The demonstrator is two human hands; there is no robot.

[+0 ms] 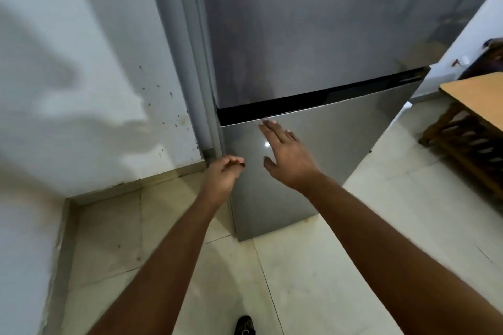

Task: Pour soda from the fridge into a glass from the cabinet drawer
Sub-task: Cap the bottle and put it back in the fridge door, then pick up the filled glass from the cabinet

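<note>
My right hand (285, 158) is flat and open, fingertips (268, 123) at the top edge of the fridge's lower door (313, 160), just under the black gap (313, 98) between the 2 doors. My left hand (223, 174) is loosely curled, empty, at that door's left edge. The fridge (313, 22) stands shut; soda not visible, presumably inside. No glass in view.

Step in hand, as I judge it: open the lower door. Hook fingers into the gap, pull evenly from the handle side, and keep my left hand off the door edge. Wooden table (473, 95) stands far right, clear of the swing.
</note>
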